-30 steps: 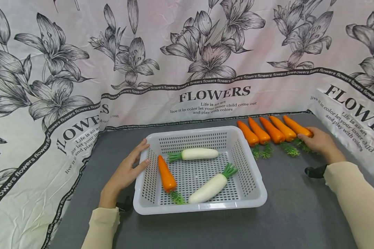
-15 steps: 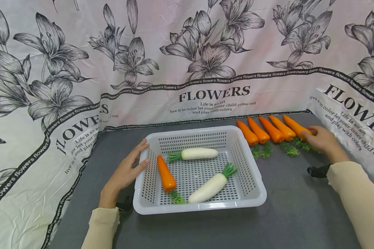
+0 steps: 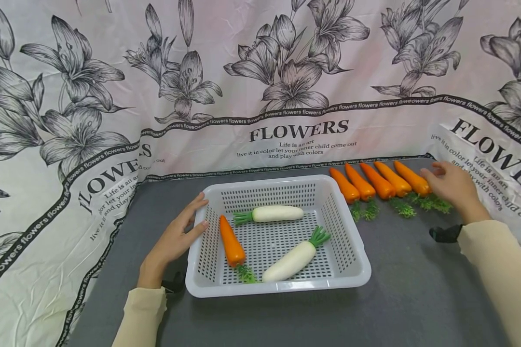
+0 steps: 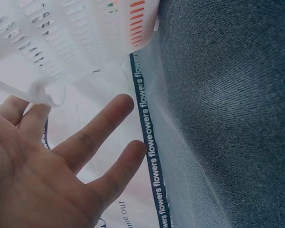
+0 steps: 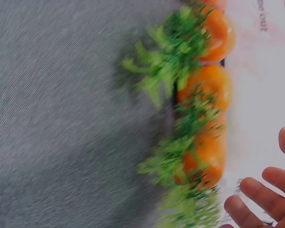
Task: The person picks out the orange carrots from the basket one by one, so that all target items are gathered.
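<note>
My left hand (image 3: 173, 243) rests at the left rim of a white perforated plastic basket (image 3: 278, 288). In the left wrist view its fingers are spread, some right at the basket's rim. The basket holds one orange carrot (image 3: 231, 242) and two white radishes with green tops, one behind (image 3: 278, 214) and one in front (image 3: 290, 262). At the far right, my right hand (image 3: 453, 189) is just beside the rightmost carrot (image 3: 410, 178) of a row, holding nothing. In the right wrist view its loosely spread fingers (image 5: 261, 197) are apart from the carrots.
Several carrots (image 3: 375, 180) lie side by side at the back right, tips toward the curtain, leafy green tops (image 3: 401, 207) toward me. The leftmost is close to the basket's right rim. A floral curtain (image 3: 295, 140) borders the grey tabletop (image 3: 399, 289) behind and on both sides.
My right hand has let go of the rightmost carrot and moved slightly right and up, away from it. The carrot lies in the row. My left hand stays at the basket.
</note>
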{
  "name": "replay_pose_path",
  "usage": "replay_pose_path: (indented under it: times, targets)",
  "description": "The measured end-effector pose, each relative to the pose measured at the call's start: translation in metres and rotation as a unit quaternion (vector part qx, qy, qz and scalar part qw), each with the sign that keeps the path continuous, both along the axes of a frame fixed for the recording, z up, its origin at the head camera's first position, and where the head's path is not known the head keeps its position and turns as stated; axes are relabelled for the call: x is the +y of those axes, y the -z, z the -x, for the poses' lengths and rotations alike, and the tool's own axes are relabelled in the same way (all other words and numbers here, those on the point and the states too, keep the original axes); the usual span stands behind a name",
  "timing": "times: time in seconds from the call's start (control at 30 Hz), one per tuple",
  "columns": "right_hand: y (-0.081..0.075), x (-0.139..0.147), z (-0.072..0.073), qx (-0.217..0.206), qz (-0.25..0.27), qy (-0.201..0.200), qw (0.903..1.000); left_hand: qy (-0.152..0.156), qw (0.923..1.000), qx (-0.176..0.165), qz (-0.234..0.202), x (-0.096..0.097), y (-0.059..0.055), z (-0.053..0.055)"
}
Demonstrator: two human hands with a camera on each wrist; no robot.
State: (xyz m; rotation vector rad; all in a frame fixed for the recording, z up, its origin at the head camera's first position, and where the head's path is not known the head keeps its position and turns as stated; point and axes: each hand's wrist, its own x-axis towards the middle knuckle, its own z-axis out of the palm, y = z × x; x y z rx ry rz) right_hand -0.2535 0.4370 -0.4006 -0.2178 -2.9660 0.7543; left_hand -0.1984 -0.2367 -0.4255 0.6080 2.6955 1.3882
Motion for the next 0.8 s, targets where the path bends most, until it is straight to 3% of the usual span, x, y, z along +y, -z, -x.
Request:
replay_pose_path:
  times: [0.23, 0.57, 0.8]
  targets:
    - [-0.018, -0.024, 0.005, 0.032, -0.003, 0.003, 0.9995, -0.002, 1.0, -0.001, 0.002, 0.0, -0.001, -0.001]
    - [-0.043, -0.066, 0.013, 0.076, 0.016, -0.051, 0.9957, 0.0, 1.0, -0.005, -0.003, 0.0, 0.001, 0.001]
    - [-0.06, -0.096, 0.011, 0.113, 0.026, -0.088, 0.9893, 0.0, 1.0, -0.004, -0.004, 0.0, 0.0, 0.0]
